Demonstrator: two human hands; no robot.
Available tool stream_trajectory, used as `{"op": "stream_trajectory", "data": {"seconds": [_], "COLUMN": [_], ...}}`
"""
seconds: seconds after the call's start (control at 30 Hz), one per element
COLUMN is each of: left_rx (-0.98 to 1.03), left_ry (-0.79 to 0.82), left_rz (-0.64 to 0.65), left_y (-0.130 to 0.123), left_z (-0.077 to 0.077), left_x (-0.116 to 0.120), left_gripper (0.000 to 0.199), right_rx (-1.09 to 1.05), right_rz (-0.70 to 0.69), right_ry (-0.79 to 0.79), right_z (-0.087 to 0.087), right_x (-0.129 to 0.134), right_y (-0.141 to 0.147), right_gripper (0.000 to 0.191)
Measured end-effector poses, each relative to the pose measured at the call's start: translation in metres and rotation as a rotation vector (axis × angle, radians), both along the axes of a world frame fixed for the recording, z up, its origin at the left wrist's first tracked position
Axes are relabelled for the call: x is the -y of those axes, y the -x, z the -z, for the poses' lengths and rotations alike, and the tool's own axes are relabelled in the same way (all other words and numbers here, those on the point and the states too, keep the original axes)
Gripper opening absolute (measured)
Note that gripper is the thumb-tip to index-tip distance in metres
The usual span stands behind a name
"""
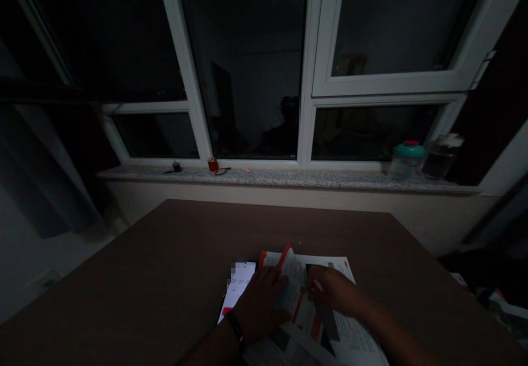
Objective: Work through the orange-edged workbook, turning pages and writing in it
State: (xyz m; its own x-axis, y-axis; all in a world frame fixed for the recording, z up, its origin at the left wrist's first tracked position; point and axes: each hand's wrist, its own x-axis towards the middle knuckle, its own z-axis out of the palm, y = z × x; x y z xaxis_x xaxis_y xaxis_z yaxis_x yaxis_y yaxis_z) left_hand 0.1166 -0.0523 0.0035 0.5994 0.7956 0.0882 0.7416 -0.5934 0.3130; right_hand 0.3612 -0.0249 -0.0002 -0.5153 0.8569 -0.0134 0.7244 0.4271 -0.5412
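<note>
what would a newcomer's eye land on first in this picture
Probably the lit phone, bright on the dark table beside the left hand. Next come the printed pages with orange patches beneath both hands, the right hand curled around a small pink object. Farther off, a turquoise lid stands out toward the right end of the windowsill.
</note>
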Motion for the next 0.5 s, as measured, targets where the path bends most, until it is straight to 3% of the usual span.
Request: {"op": "stream_trajectory", "data": {"seconds": [0.27, 0.5], "left_rx": [-0.007, -0.023], "left_ry": [0.027, 0.016], "left_rz": [0.007, 0.052], "left_y": [0.001, 0.005], "left_z": [0.0, 0.0], "left_x": [-0.001, -0.004], "left_gripper": [0.067, 0.071], "right_rx": [-0.027, -0.041], "right_rz": [0.197, 0.144], "right_ry": [-0.081, -0.077], "right_z": [0.013, 0.012], "right_x": [-0.012, -0.012], "right_y": [0.015, 0.008], "right_gripper": [0.007, 0.006]}}
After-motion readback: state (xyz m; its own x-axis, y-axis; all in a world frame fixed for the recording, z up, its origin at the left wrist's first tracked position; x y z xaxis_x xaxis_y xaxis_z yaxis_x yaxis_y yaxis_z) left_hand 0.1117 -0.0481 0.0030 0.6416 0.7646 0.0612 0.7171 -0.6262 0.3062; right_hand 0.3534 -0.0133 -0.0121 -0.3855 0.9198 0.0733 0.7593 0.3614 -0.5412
